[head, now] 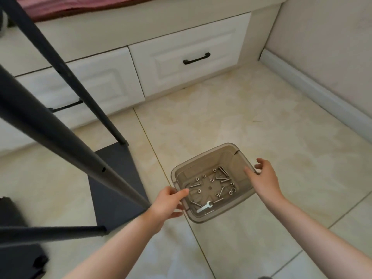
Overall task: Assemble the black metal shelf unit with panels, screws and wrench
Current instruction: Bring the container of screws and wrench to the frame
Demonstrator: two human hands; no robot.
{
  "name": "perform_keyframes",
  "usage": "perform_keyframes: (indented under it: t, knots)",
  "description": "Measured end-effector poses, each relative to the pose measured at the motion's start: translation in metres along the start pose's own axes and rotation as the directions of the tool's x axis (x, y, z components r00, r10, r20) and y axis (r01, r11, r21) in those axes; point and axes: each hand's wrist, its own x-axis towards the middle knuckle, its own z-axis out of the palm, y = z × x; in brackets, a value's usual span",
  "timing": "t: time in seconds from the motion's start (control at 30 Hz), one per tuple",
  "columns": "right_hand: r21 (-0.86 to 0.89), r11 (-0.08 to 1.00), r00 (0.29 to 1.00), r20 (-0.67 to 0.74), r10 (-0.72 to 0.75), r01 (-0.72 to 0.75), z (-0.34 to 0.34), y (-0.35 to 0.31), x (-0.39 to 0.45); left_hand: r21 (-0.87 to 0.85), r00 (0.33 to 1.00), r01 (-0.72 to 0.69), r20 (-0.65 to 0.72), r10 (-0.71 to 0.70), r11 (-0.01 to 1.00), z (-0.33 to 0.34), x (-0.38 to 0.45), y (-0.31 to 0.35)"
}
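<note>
Standing on the tiled floor (pixel 251 121) at the left, the black shelf frame (pixel 60 129) rises from its dark base panel (pixel 114 182), with white drawers (pixel 189 57) far behind. Right of the panel sits a translucent plastic bin (pixel 203 158). The left hand (pixel 168 202) grips its near-left rim, and the right hand (pixel 263 178) grips its right rim. Inside lie scattered screws (pixel 221 192), nuts and a small wrench (pixel 204 207).

head view | looks forward-down | near bin (pixel 203 158) | floor (pixel 241 109) beyond
</note>
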Motion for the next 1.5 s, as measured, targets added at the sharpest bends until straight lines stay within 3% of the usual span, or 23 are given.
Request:
perform_keyframes:
  t: [0.1,0.2,0.3,0.4,0.6,0.8,1.03,1.3,1.5]
  knots:
    - [0.185,0.963,0.98,0.019,0.197,-0.197,-0.001,0.014,-0.018,0.023,0.989,-0.098,-0.105,0.1,0.995,-0.007,0.013,0.011]
    - [0.373,0.781,0.864,0.267,0.427,-0.501,0.0,0.019,-0.042,0.006,0.969,-0.204,-0.142,0.203,0.979,-0.01,0.025,0.035]
    - [0.425,0.687,0.794,0.457,0.4,-0.59,0.003,0.018,-0.062,0.154,0.949,-0.275,-0.112,0.293,0.949,-0.008,0.033,0.053]
    - [0.458,0.705,0.82,0.471,0.324,-0.541,0.004,0.015,-0.071,0.311,0.933,-0.312,-0.077,0.351,0.898,0.0,0.036,0.05]
    - [0.465,0.763,0.872,0.416,0.26,-0.449,0.001,0.004,-0.066,0.324,0.943,-0.268,-0.105,0.316,0.907,-0.002,0.027,0.036]
    - [0.48,0.829,0.935,0.328,0.134,-0.287,0.01,-0.023,-0.031,0.182,0.962,-0.218,-0.126,0.243,0.959,-0.001,0.023,0.028]
    - [0.47,0.871,0.963,0.269,0.015,-0.145,0.039,-0.053,0.022,0.157,0.961,-0.233,-0.113,0.252,0.96,0.013,0.028,0.029]
    - [0.357,0.931,0.968,0.25,-0.019,-0.074,0.057,-0.075,0.083,0.007,0.944,-0.295,-0.153,0.293,0.955,0.022,0.049,0.055]
    - [0.303,0.952,0.963,0.264,-0.052,-0.032,0.064,-0.087,0.108,-0.01,0.936,-0.321,-0.154,0.316,0.947,0.019,0.059,0.07]
